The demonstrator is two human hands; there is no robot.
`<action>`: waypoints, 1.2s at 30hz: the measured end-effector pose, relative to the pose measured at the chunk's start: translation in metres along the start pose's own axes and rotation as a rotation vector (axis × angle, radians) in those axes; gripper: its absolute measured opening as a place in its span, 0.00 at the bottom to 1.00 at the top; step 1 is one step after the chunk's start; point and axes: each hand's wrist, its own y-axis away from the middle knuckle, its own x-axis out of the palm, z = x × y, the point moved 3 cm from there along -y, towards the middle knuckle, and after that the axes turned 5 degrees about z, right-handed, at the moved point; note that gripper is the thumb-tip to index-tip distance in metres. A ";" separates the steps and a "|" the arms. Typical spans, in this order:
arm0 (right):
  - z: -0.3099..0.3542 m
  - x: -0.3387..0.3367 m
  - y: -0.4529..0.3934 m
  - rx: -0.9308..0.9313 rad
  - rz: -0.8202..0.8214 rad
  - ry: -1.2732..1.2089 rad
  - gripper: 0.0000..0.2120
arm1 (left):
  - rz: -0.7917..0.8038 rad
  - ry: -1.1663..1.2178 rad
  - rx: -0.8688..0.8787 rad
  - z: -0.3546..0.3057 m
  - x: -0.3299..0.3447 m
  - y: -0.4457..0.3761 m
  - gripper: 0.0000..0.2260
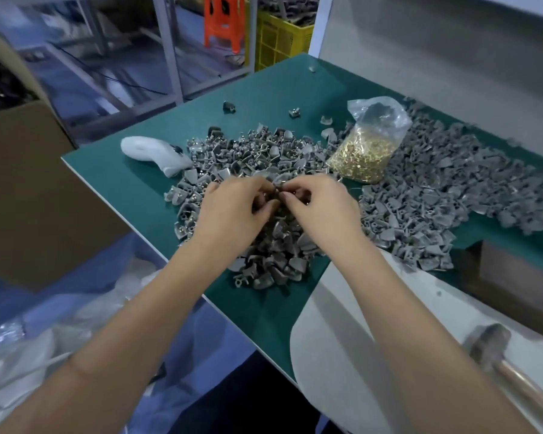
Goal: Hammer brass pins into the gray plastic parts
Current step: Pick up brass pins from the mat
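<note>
A green-topped desk (264, 98) fills the middle of the head view, its surface tilted across the frame. A brown cardboard box (29, 195) stands off the left edge of the desk, and a yellow plastic crate (279, 36) and an orange plastic stool (224, 21) sit well beyond its far edge. A pale grey sheet (336, 339) covers the near right corner of the desk.

Two broad heaps of small gray plastic parts lie on the desk: one heap of gray plastic parts (257, 158) in the middle, under and around the hands, and a second, wider spread of gray parts (452, 189) running to the right. Between them, a clear plastic bag of small brass pins (365, 151) leans on the parts, its top gathered and its lower half packed with gold-coloured pins. A white curved plastic handheld device (154, 153) lies just beside the left edge of the middle heap. A hammer with a dull grey head and wooden handle (496, 352) rests on the pale sheet at the lower right, apart from both hands.

The left hand (232, 211) and right hand (320, 205) meet above the middle heap, fingertips drawn together and nearly touching. Both pinch at something small and gray between them; whether it is a single part, or a part with a pin, cannot be told.
</note>
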 end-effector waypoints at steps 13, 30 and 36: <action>-0.064 -0.054 0.079 0.030 -0.064 -0.241 0.06 | 0.186 0.244 0.220 -0.074 0.018 0.058 0.03; -0.127 -0.085 0.196 0.015 0.131 -0.127 0.09 | 0.333 0.257 0.224 -0.115 0.080 0.072 0.04; -0.121 -0.079 0.200 -0.024 0.082 0.012 0.04 | 0.289 0.270 0.244 -0.126 0.085 0.054 0.03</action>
